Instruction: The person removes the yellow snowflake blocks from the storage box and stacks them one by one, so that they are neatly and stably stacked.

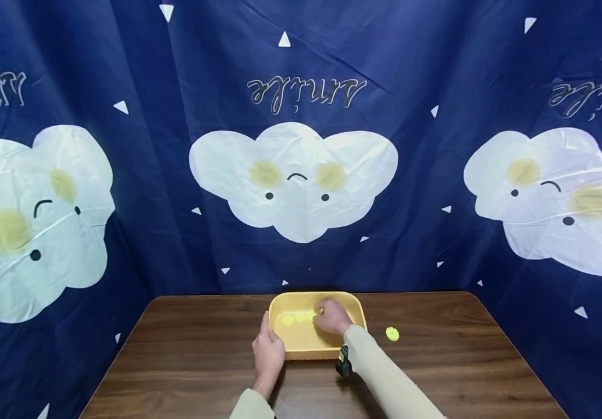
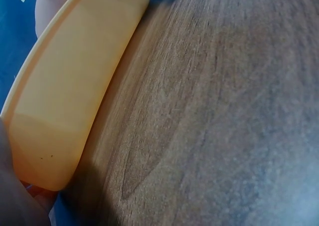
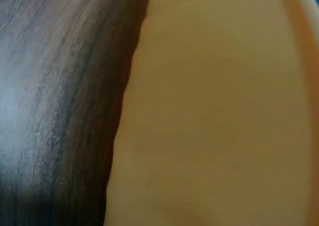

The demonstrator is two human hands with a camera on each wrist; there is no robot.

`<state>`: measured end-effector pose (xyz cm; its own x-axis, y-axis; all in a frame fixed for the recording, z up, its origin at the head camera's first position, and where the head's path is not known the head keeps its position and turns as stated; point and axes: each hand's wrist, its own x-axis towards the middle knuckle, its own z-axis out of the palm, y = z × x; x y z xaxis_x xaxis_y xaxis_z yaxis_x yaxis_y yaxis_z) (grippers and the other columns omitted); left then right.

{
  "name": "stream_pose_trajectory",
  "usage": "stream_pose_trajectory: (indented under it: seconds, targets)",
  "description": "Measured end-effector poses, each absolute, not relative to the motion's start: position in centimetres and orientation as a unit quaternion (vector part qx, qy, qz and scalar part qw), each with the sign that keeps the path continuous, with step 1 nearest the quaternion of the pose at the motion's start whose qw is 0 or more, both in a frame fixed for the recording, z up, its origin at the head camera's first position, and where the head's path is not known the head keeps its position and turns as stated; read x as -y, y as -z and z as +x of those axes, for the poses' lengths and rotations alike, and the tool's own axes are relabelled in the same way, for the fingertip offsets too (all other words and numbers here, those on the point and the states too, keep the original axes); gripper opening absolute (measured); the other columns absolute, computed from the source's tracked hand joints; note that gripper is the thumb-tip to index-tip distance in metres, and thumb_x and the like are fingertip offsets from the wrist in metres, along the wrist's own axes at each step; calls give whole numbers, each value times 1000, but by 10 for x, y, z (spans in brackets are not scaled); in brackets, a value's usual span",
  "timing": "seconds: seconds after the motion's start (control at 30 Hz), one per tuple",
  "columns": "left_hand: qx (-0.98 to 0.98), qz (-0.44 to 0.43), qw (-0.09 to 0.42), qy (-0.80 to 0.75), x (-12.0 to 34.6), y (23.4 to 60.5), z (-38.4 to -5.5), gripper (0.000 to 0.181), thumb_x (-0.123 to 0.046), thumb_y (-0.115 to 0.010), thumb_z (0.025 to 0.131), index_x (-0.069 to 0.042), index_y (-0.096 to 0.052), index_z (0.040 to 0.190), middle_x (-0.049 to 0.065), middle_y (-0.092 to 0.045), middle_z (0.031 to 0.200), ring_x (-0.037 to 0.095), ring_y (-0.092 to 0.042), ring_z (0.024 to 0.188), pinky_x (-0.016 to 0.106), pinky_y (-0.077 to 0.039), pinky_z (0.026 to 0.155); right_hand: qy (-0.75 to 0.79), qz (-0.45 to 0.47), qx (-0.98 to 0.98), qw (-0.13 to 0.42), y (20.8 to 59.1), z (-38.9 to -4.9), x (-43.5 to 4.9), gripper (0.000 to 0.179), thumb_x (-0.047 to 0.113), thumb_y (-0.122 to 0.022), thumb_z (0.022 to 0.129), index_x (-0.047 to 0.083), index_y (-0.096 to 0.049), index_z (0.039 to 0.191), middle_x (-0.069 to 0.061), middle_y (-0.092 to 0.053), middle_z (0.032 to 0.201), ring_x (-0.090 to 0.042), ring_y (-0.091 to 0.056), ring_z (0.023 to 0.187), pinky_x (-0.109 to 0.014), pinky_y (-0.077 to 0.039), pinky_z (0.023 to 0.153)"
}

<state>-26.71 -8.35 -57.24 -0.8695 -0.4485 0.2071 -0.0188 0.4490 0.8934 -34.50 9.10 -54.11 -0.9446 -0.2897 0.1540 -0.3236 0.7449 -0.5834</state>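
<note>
A shallow yellow plastic tray (image 1: 301, 340) sits on the table, its outer wall (image 2: 75, 86) filling much of the left wrist view. My left hand (image 1: 269, 353) grips the tray's left side, the fingers along the outer wall. Reaching in over the near rim, my right hand (image 1: 333, 318) has curled fingers low over the tray floor. Its fingertips pinch a small yellow flower-shaped piece, largely hidden by the hand. Left of them, pale yellow pieces (image 1: 288, 319) lie in a row. The right wrist view shows only the tray's side (image 3: 209, 106) and wood.
One more yellow flower-shaped piece (image 1: 392, 333) lies on the brown wooden table (image 1: 452, 361), right of the tray. A dark blue curtain (image 1: 301, 265) with white clouds hangs behind the table and along both sides. A black device (image 1: 344, 362) is strapped at my right wrist.
</note>
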Motion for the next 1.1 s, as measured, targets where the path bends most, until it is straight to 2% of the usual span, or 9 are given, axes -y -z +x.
stream_pose_trajectory:
  seconds: [0.13, 0.27, 0.37, 0.43, 0.6, 0.7, 0.9, 1.0, 1.1]
  targets:
    - [825, 137, 222, 501, 83, 572, -269, 50, 1, -48, 98, -1, -51, 147, 32, -64, 127, 48, -64, 114, 59, -50, 97, -281, 193, 939, 35, 542, -345, -89, 26, 6, -69, 78, -4, -75, 101, -16, -75, 101, -30, -68, 93, -42, -56, 85]
    - [827, 136, 227, 496, 84, 571, -272, 49, 2, -48, 98, -1, -51, 147, 32, -65, 126, 48, -64, 113, 60, -50, 96, -239, 177, 954, 28, 542, -345, -88, 28, 14, -73, 81, 3, -77, 107, -14, -74, 111, -36, -67, 108, -48, -55, 91]
    - [828, 137, 224, 496, 85, 571, -273, 49, 1, -47, 98, -2, -51, 147, 30, -64, 128, 48, -64, 114, 59, -50, 97, -220, 165, 961, 25, 541, -345, -89, 23, 18, -76, 81, 6, -76, 101, -9, -72, 103, -30, -66, 99, -42, -56, 82]
    - [827, 138, 218, 499, 85, 570, -274, 49, 0, -47, 99, -2, -50, 148, 30, -63, 131, 47, -63, 116, 59, -50, 98, -237, 174, 956, 17, 539, -345, -91, 14, 13, -78, 80, 2, -70, 82, -3, -62, 80, -22, -59, 75, -33, -50, 66]
    - [827, 134, 216, 501, 85, 568, -276, 49, 0, -45, 100, -1, -49, 148, 29, -62, 134, 46, -62, 119, 59, -49, 100, -275, 190, 942, -21, 535, -348, -93, 55, 3, -77, 78, 12, -27, 59, 7, -16, 60, -11, -14, 57, -24, -16, 57]
    - [828, 134, 217, 499, 84, 569, -275, 48, 0, -46, 100, 0, -50, 147, 30, -62, 132, 46, -63, 118, 59, -50, 99, -275, 191, 942, -30, 537, -348, -95, 63, 4, -78, 79, 18, -21, 59, 10, -10, 58, -9, -9, 57, -23, -12, 57]
    - [827, 140, 197, 507, 83, 569, -272, 49, -1, -44, 101, -2, -48, 149, 28, -59, 138, 45, -60, 123, 58, -49, 102, -274, 167, 947, -26, 544, -346, -97, 45, 7, -80, 79, 13, -39, 63, 9, -27, 62, -10, -27, 60, -23, -27, 59]
    - [825, 144, 191, 511, 82, 570, -271, 49, -1, -44, 101, -2, -47, 150, 27, -57, 141, 44, -59, 125, 58, -47, 104, -268, 150, 951, -25, 543, -343, -96, 27, 10, -82, 78, 7, -55, 79, 4, -48, 73, -13, -44, 69, -28, -43, 67]
    - [825, 145, 192, 511, 82, 571, -269, 50, 0, -44, 100, -3, -47, 150, 27, -58, 140, 44, -59, 125, 58, -48, 103, -268, 139, 953, -22, 541, -338, -97, 27, 10, -81, 79, 5, -59, 94, -1, -57, 83, -16, -52, 76, -33, -48, 71]
